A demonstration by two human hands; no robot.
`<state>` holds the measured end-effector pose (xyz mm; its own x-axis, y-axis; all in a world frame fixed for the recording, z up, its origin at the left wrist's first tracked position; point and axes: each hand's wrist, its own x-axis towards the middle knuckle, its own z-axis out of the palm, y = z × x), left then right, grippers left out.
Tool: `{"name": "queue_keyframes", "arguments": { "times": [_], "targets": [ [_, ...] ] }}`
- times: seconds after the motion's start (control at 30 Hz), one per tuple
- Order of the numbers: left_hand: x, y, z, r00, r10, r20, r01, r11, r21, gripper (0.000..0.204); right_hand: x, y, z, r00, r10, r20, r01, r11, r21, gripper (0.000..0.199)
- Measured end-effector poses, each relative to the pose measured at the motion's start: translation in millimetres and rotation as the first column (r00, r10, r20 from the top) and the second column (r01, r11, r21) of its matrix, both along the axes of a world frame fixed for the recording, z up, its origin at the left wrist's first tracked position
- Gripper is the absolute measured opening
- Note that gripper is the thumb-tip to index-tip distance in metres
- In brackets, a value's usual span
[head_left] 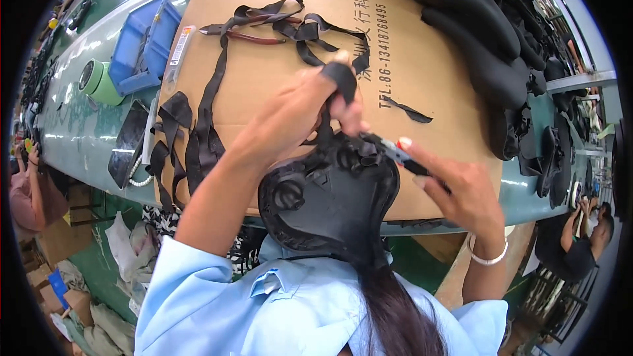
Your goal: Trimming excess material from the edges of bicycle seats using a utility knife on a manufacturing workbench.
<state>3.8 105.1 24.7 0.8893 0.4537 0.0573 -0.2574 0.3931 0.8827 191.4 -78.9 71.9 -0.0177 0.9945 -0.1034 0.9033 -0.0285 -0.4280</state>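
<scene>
Cardboard sheet (455, 145) largest. Black shell (330, 207) at its 6 o'clock edge: looks light, semi-stiff, likely slick; hold by thick rim. Left hand (290, 115), blurred, pinches black strip (339, 78) above shell's 12: thin, soft, probably stretchy; grip near end. Right hand (465, 188) wraps slim cutter (395, 152), tip near shell's 1 o'clock.

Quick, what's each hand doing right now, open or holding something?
Left hand: closed, gripping a black strip.
Right hand: closed, holding a slim grey-and-black tool; its tip is unclear.
</scene>
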Motion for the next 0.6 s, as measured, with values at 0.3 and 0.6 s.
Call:
{"name": "queue_keyframes", "arguments": {
  "times": [0.3,0.6],
  "targets": [
    [31,12,44,0.858,0.512,-0.050,-0.514,0.851,-0.106,0.039,-62,-58,22,0.919,-0.287,0.272,0.332,0.933,-0.138,0.059],
    [8,32,4,0.606,0.795,0.016,-0.348,0.247,0.904,0.027,-79,-97,-34,0.679,-0.653,-0.335,0.713,0.695,0.090,0.073]
  ]
}}
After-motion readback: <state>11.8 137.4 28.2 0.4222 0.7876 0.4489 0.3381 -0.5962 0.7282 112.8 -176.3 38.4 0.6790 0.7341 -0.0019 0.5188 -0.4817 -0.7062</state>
